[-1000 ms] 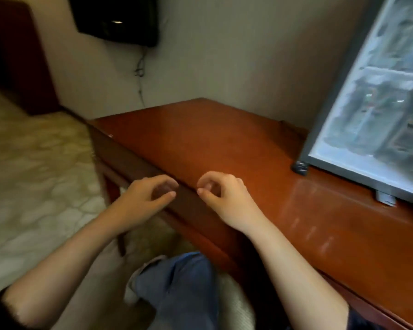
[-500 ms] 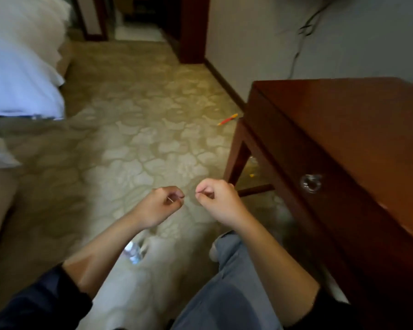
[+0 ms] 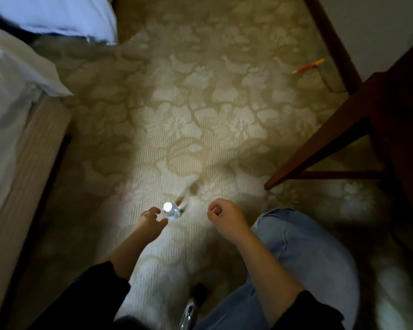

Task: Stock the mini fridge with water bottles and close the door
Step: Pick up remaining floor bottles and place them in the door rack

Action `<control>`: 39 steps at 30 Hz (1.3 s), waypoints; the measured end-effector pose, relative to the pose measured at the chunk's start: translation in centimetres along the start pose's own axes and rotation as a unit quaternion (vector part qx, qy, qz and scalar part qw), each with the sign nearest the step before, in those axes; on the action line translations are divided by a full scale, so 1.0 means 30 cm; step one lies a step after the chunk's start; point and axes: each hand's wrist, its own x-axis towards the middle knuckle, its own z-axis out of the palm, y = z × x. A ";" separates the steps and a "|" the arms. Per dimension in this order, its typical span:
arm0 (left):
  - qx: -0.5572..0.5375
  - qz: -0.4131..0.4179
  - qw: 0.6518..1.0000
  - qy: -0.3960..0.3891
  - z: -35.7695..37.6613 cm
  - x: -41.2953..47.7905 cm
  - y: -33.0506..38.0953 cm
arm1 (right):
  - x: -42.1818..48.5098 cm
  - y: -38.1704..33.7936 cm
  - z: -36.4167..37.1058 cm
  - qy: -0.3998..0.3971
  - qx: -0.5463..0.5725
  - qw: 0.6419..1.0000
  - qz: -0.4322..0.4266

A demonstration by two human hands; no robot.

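The water bottle (image 3: 171,211) stands on the carpet (image 3: 200,120), its white cap toward the camera. The left hand (image 3: 150,221) is just beside it with a wide grip, its fingers not closed round the bottle. The right hand (image 3: 227,217) is curled, with nothing in its grip

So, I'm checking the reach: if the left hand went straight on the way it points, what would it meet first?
The water bottle, upright on the carpet, right ahead of the open left hand. Whether the fingers touch it is unclear from above.
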 end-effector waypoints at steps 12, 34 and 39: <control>0.030 -0.072 0.997 0.015 0.186 0.321 -0.005 | 0.244 0.172 0.056 -0.080 0.024 0.993 0.081; 0.013 0.168 0.985 -0.027 0.123 0.149 0.104 | 0.124 0.142 -0.022 -0.111 -0.044 0.990 0.077; 0.053 0.362 0.930 -0.032 0.009 -0.031 0.241 | -0.013 0.108 -0.098 -0.084 -0.029 0.995 0.035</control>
